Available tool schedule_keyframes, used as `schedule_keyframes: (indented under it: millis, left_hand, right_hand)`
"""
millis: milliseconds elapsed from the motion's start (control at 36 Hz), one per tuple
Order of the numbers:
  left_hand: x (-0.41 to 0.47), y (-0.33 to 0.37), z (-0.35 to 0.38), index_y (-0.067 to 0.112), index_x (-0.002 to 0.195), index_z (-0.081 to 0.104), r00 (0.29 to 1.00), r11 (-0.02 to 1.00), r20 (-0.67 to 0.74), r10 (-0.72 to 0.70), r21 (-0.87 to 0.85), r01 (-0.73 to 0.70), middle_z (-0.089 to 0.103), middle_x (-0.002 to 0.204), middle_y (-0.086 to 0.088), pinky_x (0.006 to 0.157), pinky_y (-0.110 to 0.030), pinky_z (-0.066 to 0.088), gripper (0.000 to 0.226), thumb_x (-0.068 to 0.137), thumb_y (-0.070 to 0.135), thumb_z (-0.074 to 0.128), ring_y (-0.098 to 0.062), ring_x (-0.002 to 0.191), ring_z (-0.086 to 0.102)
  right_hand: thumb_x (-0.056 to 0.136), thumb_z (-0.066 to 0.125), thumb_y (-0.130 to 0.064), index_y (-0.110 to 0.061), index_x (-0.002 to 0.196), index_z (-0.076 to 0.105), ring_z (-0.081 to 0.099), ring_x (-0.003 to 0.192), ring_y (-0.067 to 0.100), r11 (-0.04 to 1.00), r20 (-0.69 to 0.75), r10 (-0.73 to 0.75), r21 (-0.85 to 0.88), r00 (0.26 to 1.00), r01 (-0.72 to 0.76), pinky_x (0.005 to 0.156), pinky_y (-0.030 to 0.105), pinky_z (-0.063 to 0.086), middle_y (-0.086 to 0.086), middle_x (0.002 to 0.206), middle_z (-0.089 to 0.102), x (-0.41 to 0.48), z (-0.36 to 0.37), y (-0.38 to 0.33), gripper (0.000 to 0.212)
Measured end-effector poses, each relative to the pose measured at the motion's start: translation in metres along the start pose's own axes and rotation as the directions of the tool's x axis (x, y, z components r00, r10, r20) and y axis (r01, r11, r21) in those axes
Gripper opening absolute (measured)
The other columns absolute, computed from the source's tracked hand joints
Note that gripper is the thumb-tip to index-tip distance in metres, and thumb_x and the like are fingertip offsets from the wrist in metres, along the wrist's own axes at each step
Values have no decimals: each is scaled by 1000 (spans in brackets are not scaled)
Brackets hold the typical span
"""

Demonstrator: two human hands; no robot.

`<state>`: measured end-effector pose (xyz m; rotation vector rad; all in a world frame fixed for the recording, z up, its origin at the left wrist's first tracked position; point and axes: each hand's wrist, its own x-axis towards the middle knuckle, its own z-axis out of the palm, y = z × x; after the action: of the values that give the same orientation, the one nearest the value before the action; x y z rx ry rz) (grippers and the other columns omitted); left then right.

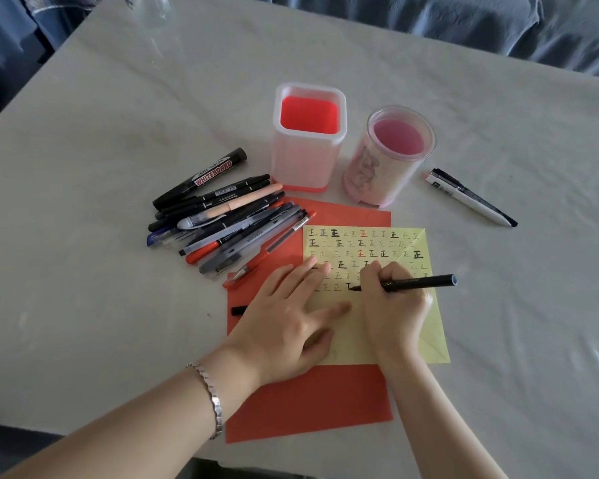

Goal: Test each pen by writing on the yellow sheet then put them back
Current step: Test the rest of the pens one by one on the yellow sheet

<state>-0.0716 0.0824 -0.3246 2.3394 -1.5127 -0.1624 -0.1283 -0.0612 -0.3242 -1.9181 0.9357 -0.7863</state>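
Note:
My right hand [393, 305] grips a black pen [419, 282] with its tip on the yellow sheet [426, 326], beside a fresh black stroke. Rows of small written marks cover the sheet's upper part. My left hand [287, 323] lies flat with straight fingers, pressing the sheet's left side. The sheet rests on a red sheet [308, 399]. A black pen cap [239, 310] lies on the red sheet just left of my left hand. A pile of several pens and markers [218, 219] lies to the left. Two pen holders stand behind: a square red-and-white one [308, 140] and a round pink one [388, 157], both showing no pens inside.
A white and black pen [471, 197] lies alone on the table to the right of the round holder. The table [118, 115] has a pale cloth. A clear glass object [153, 8] stands at the far left corner. Blue fabric lies beyond the far edge.

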Motion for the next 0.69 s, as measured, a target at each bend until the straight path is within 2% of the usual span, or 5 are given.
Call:
schedule_keyframes:
  millis: [528,694]
  left_hand:
    - [1,0,-1,33,117,63,1000,1000,-1,-4,7,4,47,137,-16,106,-44,26,38,83,36,46,-32,132,36]
    - [1,0,-1,34,118,62,1000,1000,1,-4,9,4,46,138,-16,107,-44,26,37,85,36,45,-32,133,35]
  right_hand:
    - [74,53,-25,-21,45,29,33,44,9,1000,-41,12,18,999,-11,44,15,26,-6,39,37,1,-1,-2,37]
    - [73,53,-25,-22,45,30,33,44,9,1000,-2,8,29,1000,-8,45,17,26,-6,39,35,1,0,-2,37]
